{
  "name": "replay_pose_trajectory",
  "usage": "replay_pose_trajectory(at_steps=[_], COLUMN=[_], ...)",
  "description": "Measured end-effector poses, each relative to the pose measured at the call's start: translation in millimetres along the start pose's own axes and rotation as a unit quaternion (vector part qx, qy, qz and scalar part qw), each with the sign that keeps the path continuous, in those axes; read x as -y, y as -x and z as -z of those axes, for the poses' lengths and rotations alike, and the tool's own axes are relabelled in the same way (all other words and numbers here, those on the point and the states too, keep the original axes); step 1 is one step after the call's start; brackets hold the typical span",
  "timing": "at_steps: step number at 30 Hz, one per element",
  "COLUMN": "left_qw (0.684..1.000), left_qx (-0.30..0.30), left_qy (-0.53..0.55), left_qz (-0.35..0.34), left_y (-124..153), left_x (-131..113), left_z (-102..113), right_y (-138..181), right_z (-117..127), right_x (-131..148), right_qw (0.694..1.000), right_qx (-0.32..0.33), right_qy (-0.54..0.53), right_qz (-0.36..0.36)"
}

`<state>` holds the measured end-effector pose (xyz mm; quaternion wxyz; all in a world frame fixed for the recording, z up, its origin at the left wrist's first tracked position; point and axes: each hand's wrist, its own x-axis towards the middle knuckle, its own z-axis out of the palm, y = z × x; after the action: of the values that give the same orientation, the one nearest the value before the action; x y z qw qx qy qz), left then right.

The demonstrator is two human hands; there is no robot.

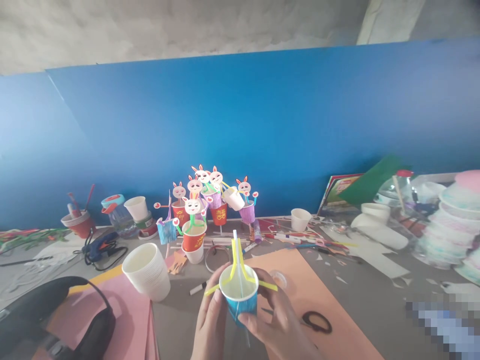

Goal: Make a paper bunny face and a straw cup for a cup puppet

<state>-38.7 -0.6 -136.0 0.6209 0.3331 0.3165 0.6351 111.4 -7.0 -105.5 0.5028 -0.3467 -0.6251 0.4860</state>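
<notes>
Blue cup (248, 303) is held over cluttered grey table (172, 325), facing blue partition (255, 120).

This looks like a craft workspace. Rabbit-faced cup puppets (193, 206) crowd the far middle of a grey table (174, 322), with stacked paper cups (146, 272) and pink paper (131, 320) near left, orange paper (300, 280) near right and white offcuts (386, 257) farther right. Behind stands a plain blue partition (262, 115), bare rough grey wall (187, 30) above it.
</notes>
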Motion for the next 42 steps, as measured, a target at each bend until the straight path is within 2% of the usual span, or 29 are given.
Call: replay_pose_trajectory(at_steps=[4,14,23,28,31,39,42], left_qw=[0.999,1.000,0.999,1.000,1.000,0.997,0.998], left_qx=[-0.035,0.009,-0.021,0.007,0.003,-0.023,-0.003], left_qy=[-0.027,0.025,0.028,0.030,0.019,-0.023,-0.005], left_qz=[-0.009,-0.003,-0.007,-0.004,-0.005,0.066,0.068], left_y=[0,-1,-1,-3,-1,5,5], left_x=[-3,-10,-6,-3,3,17,13], left_z=[-3,-7,-2,-2,-2,11,8], right_y=[0,2,7,5,4,1,-1], right_z=[-2,-2,-1,-2,-1,-2,-5], right_x=[2,-9,-12,-10,-8,-4,0], right_qw=[1.000,0.999,0.999,0.999,0.998,0.999,0.998], right_qx=[0.005,-0.020,-0.015,-0.014,-0.015,-0.018,-0.023], right_qy=[-0.013,-0.003,-0.015,-0.024,-0.020,-0.005,-0.023], right_qz=[-0.006,-0.026,-0.038,-0.047,-0.051,-0.043,-0.056])
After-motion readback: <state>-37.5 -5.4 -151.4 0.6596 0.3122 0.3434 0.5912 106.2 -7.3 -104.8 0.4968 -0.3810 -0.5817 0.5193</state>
